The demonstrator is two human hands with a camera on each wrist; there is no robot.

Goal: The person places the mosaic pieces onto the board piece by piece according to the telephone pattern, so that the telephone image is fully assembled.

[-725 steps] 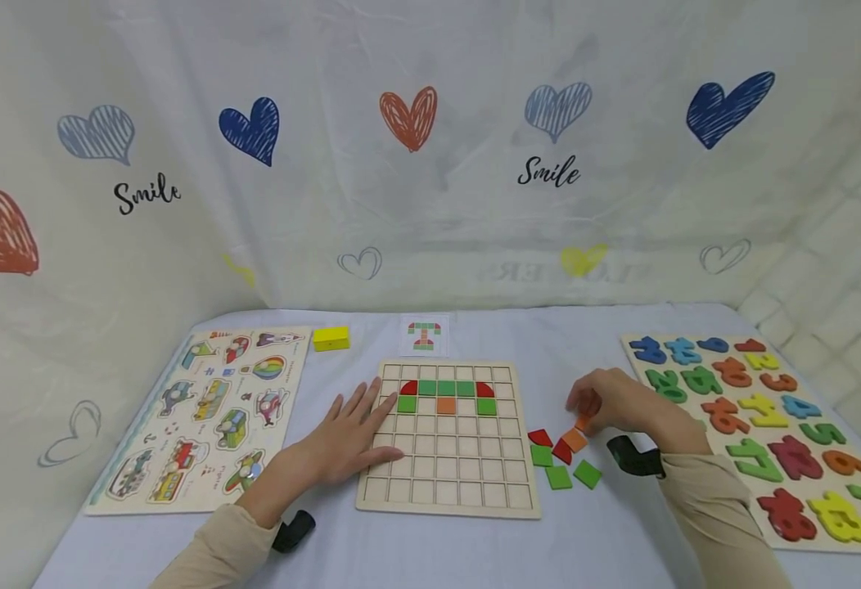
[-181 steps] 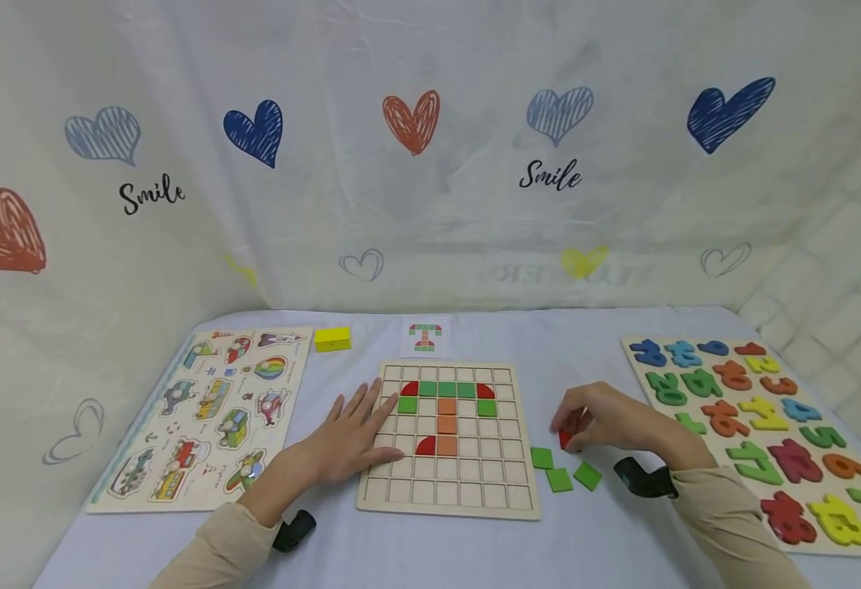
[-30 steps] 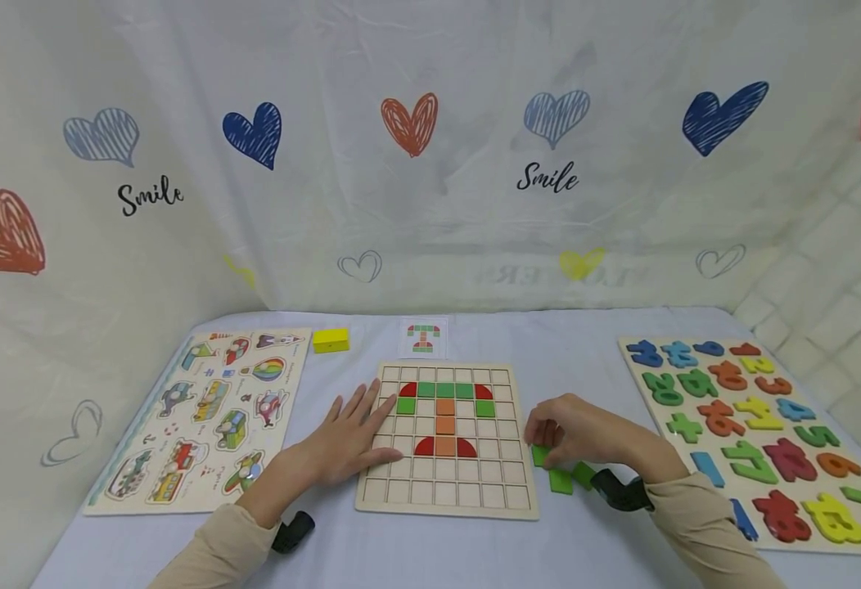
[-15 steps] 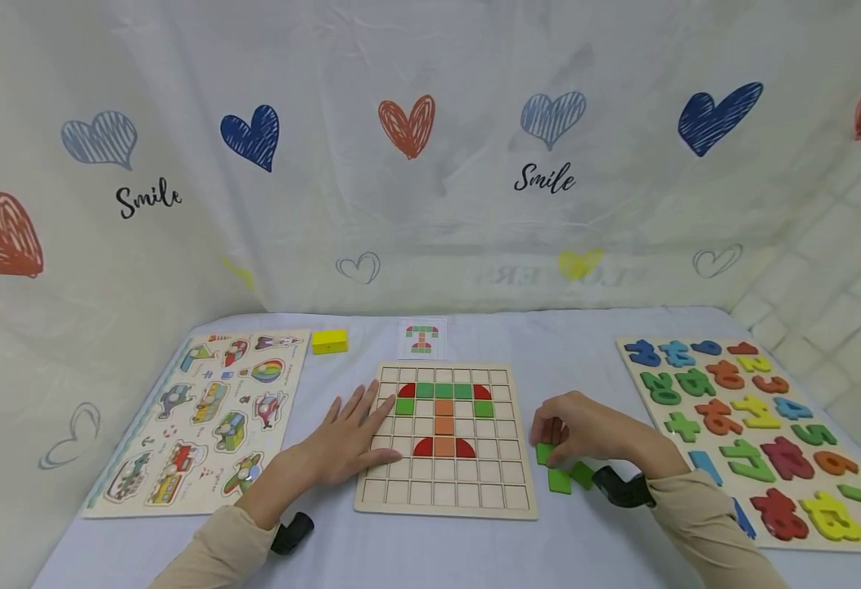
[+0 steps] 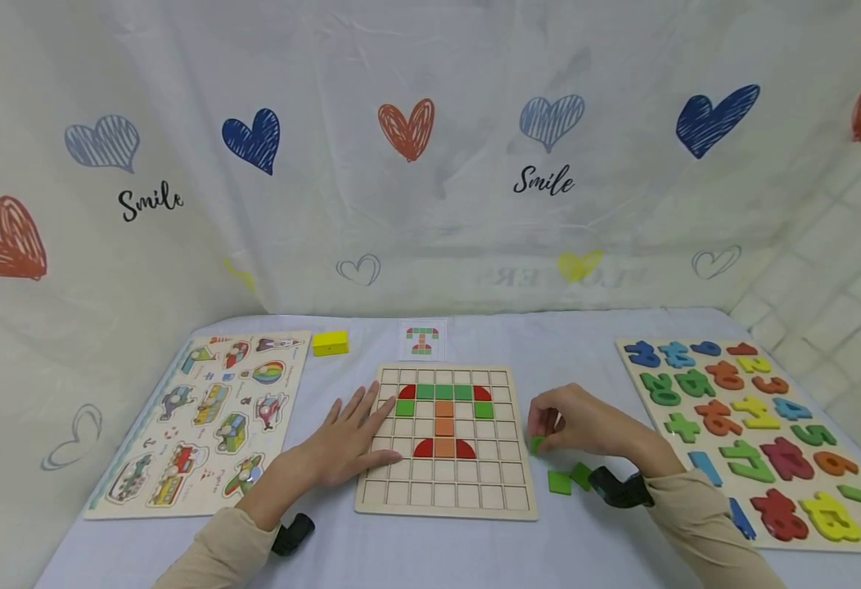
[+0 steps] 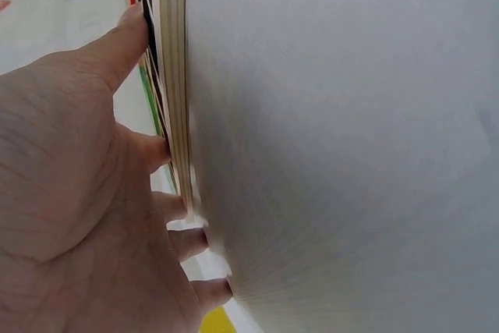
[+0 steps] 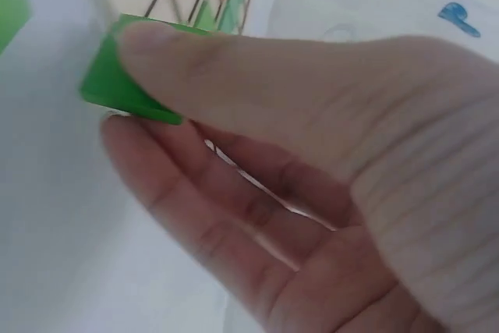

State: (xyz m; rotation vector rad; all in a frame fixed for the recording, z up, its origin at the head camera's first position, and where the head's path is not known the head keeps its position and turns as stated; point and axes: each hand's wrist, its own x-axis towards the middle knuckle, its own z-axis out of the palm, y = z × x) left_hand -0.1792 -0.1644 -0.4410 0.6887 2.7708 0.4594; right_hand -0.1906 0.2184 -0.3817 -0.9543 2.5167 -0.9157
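Note:
My right hand [image 5: 574, 419] pinches a green square tile [image 7: 129, 76] between thumb and fingers, just off the right edge of the wooden grid board [image 5: 475, 495]. Two more green tiles [image 5: 559, 483] lie on the cloth below that hand. Spread flat, my left hand [image 5: 349, 442] rests on the board's left edge, its thumb over the grid. In the grid sit a top row of green tiles with red quarter-round ends, a green tile [image 5: 404, 407] under each end, a column of orange tiles [image 5: 444, 427], and a red quarter-round tile [image 5: 466, 448] on either side of its foot.
Behind the board lies a small pattern card [image 5: 421, 340], with a yellow block [image 5: 331, 343] to its left. A picture puzzle board [image 5: 254, 425] lies at far left. On the right is a puzzle board [image 5: 659, 425] of coloured numbers and characters, beside the right forearm.
The right hand has picked up a green tile from the group beside the board and raised it slightly. Earlier, orange and red tiles went into the grid. The left hand has stayed put.

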